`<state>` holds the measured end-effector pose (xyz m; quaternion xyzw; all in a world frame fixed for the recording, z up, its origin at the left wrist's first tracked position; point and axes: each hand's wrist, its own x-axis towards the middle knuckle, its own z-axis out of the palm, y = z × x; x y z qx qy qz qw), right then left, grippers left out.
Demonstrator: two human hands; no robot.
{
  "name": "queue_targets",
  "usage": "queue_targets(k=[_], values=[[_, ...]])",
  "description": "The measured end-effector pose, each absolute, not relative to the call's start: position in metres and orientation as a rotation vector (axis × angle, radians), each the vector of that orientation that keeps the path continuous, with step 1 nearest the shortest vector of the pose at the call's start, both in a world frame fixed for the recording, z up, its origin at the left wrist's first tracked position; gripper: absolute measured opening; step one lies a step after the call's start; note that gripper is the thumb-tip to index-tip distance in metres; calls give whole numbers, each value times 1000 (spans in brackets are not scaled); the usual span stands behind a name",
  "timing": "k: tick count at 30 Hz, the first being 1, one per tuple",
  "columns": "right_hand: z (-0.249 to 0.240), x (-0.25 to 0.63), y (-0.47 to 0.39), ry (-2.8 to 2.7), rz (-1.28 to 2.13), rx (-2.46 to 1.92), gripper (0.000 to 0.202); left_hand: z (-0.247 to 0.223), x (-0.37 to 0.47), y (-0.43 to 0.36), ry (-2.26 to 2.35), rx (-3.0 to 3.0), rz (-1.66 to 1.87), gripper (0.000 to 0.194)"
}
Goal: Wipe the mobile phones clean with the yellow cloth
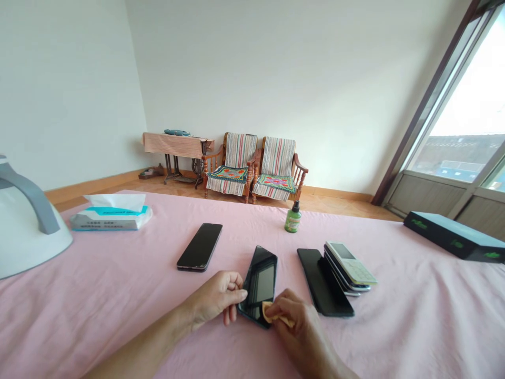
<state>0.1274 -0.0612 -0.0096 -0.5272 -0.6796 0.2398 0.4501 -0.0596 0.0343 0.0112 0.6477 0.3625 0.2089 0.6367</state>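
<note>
A black smartphone lies on the pink cloth in front of me, its glossy screen reflecting a window. My left hand grips its lower left edge between thumb and fingers. Bunched in the fingers of my right hand is a small yellow-orange cloth, pressed against the lower right part of the screen. To the left lies a second dark smartphone. On the right, another black smartphone rests beside a stack of phones, topped by a white keypad phone.
A green spray bottle stands beyond the phones. At left are a tissue pack and a white kettle-like appliance. A black box sits at far right. Two wooden chairs stand by the wall, behind the pink-covered surface.
</note>
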Motion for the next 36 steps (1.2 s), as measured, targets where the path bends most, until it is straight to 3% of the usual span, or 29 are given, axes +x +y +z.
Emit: queue_targets(k=[16,28,36], values=[[-41,142,-85,-1695,477,-1243,16,8,40,43,757,1350,575,37],[-37,140,-87,-1719,344,-1160,26,4,78,39,655,1442,411,41],[-41,138,-85,-1744,311,-1162,27,3,92,50,735,1540,524,36]])
